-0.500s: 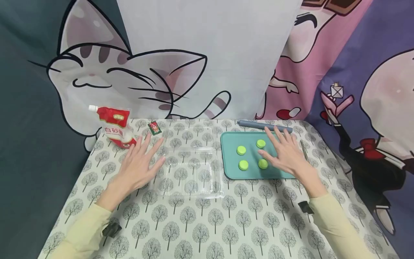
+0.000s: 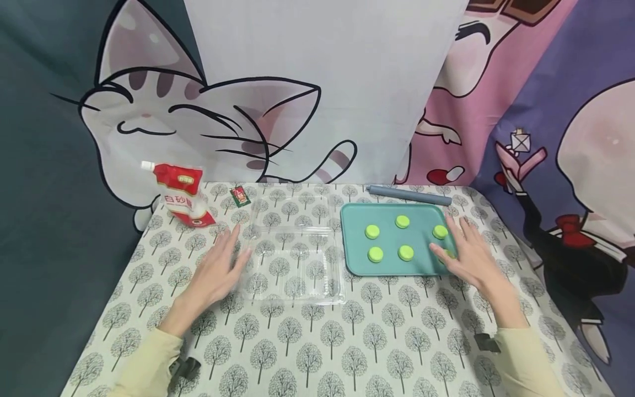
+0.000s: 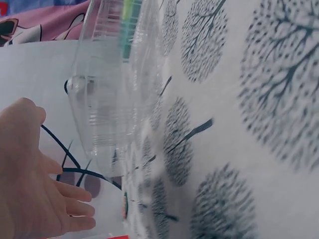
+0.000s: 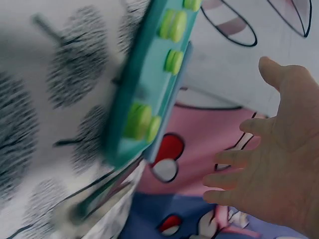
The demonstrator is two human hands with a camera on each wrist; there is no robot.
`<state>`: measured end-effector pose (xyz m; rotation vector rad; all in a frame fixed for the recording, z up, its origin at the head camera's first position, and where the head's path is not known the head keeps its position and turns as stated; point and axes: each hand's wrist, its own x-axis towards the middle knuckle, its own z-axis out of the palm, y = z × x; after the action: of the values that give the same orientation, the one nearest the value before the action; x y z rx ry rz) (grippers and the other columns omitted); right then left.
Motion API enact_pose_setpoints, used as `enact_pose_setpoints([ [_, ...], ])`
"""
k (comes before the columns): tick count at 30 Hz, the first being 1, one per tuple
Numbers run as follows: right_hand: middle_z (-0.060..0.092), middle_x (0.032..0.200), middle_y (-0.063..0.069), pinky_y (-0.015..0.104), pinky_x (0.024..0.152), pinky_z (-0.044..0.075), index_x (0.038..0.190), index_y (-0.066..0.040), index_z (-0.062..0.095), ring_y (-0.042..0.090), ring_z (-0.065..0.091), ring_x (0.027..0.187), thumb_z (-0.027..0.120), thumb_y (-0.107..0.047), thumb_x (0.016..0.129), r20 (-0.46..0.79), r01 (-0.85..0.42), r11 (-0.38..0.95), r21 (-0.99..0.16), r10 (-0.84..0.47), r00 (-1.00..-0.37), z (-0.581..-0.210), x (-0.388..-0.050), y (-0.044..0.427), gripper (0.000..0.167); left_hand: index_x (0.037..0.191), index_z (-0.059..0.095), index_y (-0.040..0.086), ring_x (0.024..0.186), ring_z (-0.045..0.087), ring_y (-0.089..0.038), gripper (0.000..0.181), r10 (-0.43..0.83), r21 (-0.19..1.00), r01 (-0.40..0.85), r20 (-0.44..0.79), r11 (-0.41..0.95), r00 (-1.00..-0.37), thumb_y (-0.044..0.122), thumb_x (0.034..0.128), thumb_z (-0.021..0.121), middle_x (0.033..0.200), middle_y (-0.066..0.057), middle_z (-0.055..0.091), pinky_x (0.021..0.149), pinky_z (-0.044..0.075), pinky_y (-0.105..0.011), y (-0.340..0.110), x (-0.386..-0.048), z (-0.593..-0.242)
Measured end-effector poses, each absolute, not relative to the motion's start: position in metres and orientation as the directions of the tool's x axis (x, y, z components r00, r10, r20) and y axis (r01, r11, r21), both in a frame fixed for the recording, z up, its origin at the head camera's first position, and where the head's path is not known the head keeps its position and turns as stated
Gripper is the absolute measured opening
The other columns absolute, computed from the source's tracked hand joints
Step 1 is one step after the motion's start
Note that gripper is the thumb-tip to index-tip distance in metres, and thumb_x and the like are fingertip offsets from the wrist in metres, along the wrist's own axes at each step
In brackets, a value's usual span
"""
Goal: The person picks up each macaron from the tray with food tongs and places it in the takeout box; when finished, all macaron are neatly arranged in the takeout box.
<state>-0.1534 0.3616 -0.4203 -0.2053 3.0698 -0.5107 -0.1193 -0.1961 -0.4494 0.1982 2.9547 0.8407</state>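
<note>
My left hand point(image 2: 210, 275) hovers with fingers extended beside the left edge of a clear plastic box point(image 2: 292, 270), whose lid point(image 2: 292, 209) lies folded back behind it. Nothing is held in it. Over the right end of a teal tray point(image 2: 352, 267) is my right hand point(image 2: 473, 259), also holding nothing, its fingers straight and spread. Several bright green macarons point(image 2: 402, 221) sit in two rows on the tray. The right hand partly hides the front right macaron point(image 2: 447, 257). In the right wrist view, the palm point(image 4: 284, 164) faces the tray's side, apart from it.
A red-and-white spouted sugar bag point(image 2: 182, 196) stands at the back left, beside a small red-green packet point(image 2: 240, 196). Behind the tray lies a grey-blue rod point(image 2: 409, 196). A blurred thin, long item point(image 4: 99, 199) lies past the tray's right end. A printed curtain point(image 2: 347, 82) backs the table.
My right hand has moved right, uncovering more macarons. The left hand has lowered slightly toward me, its fingers closer together. The head view has shifted a little.
</note>
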Motion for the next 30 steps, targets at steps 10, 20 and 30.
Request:
enact_pose_setpoints([
  [10, 0.004, 0.157, 0.048, 0.087, 0.104, 0.018, 0.163, -0.011, -0.009, 0.07, 0.013, 0.14, 0.076, -0.047, 0.088, -0.002, -0.077, 0.926, -0.371, -0.084, -0.996, -0.444, -0.122, 0.406, 0.119, 0.162, -0.012, 0.011, 0.152, 0.017, -0.05, 0.089, 0.093, 0.702, -0.003, -0.098, 0.712, -0.991, 0.058, 0.1045, 0.038, 0.167, -0.025, 0.013, 0.124, 0.015, -0.067, -0.192, -0.111, -0.471],
  [20, 0.021, 0.144, 0.054, 0.086, 0.097, 0.029, 0.159, 0.002, -0.008, 0.075, 0.028, 0.124, 0.076, -0.035, 0.088, -0.086, -0.006, 0.937, -0.348, -0.039, -0.995, -0.461, -0.125, 0.428, 0.117, 0.162, -0.001, 0.002, 0.148, 0.032, -0.048, 0.084, 0.064, 0.77, -0.008, -0.064, 0.638, -0.996, 0.042, 0.1063, 0.047, 0.161, -0.025, 0.035, 0.124, 0.02, -0.064, -0.187, -0.109, -0.482],
  [30, 0.035, 0.119, 0.052, 0.076, 0.086, 0.044, 0.153, 0.016, 0.008, 0.066, 0.043, 0.106, 0.065, -0.024, 0.097, -0.125, 0.04, 0.936, -0.348, -0.004, -0.992, -0.474, -0.131, 0.437, 0.089, 0.16, 0.019, 0.003, 0.135, 0.052, -0.044, 0.068, 0.104, 0.825, 0.06, 0.001, 0.561, -0.995, 0.019, 0.1038, 0.053, 0.153, -0.022, 0.048, 0.118, 0.04, -0.054, -0.185, -0.111, -0.489],
])
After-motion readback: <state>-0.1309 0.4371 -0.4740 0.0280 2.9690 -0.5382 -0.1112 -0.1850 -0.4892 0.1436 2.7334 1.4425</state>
